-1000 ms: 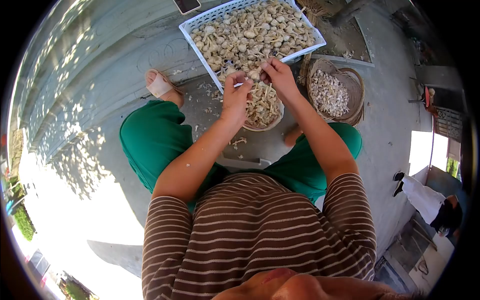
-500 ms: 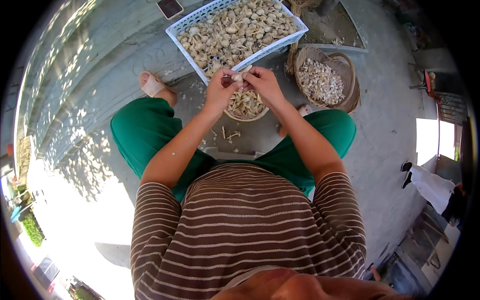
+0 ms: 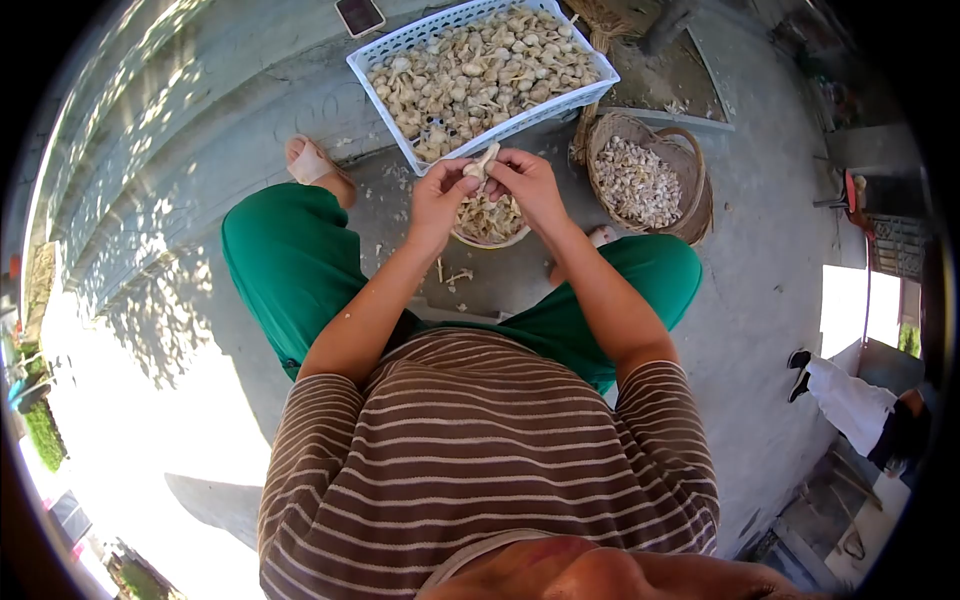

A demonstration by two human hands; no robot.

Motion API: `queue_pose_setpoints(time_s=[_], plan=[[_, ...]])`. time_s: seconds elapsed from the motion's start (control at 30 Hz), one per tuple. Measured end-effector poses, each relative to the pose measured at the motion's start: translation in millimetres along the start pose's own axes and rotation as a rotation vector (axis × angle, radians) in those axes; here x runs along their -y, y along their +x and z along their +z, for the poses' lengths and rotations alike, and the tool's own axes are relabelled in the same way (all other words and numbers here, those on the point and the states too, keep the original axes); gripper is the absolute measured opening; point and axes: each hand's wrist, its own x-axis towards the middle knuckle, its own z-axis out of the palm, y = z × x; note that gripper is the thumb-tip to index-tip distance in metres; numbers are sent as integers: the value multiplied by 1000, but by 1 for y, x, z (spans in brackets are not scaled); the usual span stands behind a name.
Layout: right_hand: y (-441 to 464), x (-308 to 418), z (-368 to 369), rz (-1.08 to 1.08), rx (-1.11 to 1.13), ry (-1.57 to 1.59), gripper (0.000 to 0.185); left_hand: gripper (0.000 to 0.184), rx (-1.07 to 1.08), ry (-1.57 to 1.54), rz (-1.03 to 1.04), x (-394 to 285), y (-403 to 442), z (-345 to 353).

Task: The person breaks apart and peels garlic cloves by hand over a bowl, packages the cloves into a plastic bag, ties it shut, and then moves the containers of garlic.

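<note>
Between my two hands I hold a pale garlic bulb (image 3: 482, 165) with its stem end pointing up. My left hand (image 3: 440, 200) pinches it from the left, thumb and fingers closed on it. From the other side, the fingers of my right hand (image 3: 527, 186) are closed on the same bulb. Right beneath my hands is a round bowl (image 3: 490, 243) filled with dry skins and stem bits. Just beyond them stands a light blue plastic crate (image 3: 385, 115) of whole garlic bulbs (image 3: 480, 70).
To the right, a wicker basket (image 3: 697, 200) holds loose garlic cloves (image 3: 636, 182). A phone (image 3: 360, 15) lies on the step at the back left. Scraps (image 3: 458, 276) litter the concrete floor between my feet. Another person (image 3: 850, 395) is at the far right.
My hands have come slightly lower in the view, and the bulb's stem end now points up more plainly. The whole view has shifted a little.
</note>
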Motion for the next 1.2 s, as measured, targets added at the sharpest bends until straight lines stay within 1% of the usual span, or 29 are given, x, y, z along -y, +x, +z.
queue_pose_setpoints(time_s=[0.1, 0.23, 0.33, 0.4, 0.5, 0.63, 0.7, 0.73, 0.8, 0.83, 0.93, 1.0, 1.03, 1.1, 1.2], plan=[[3, -8, 0, -12, -20, -95, 9, 24, 19, 2, -51, 1, -3, -6], [6, -10, 1, 4, -54, -148, 8, 24, 12, -40, -93, 9, -2, -8], [9, -12, -1, 24, -50, -144, 8, 23, -8, -121, -157, 12, -2, -9], [11, -12, -1, 45, -54, -83, 7, 25, 35, -338, -294, 10, 0, -11], [12, -7, -1, 79, -21, -49, 8, 25, 59, -395, -360, 9, 3, -15], [11, 2, 2, 69, 9, -36, 9, 21, 55, -409, -336, 6, 6, -15], [11, 1, 1, 41, 44, -150, 9, 23, 75, -390, -341, 7, 7, -16], [12, -2, -1, 43, 43, -149, 9, 23, 75, -391, -344, 9, 7, -16], [12, -9, -3, -2, 26, -189, 8, 24, 105, -338, -285, 11, 6, -16], [11, -9, -4, 1, 25, -188, 8, 24, 104, -337, -288, 12, 6, -16], [10, -4, -2, 6, 72, -172, 8, 22, 66, -265, -256, 12, 6, -17], [10, -1, -2, 2, 68, -198, 7, 21, 71, -325, -325, 13, 6, -19], [10, -2, -4, 3, 67, -195, 7, 21, 71, -322, -327, 13, 6, -21], [12, -3, -9, 24, 100, -192, 8, 23, 131, -380, -425, 12, 7, -23], [11, -4, -11, 48, 98, -221, 9, 25, 118, -380, -423, 13, 6, -22]])
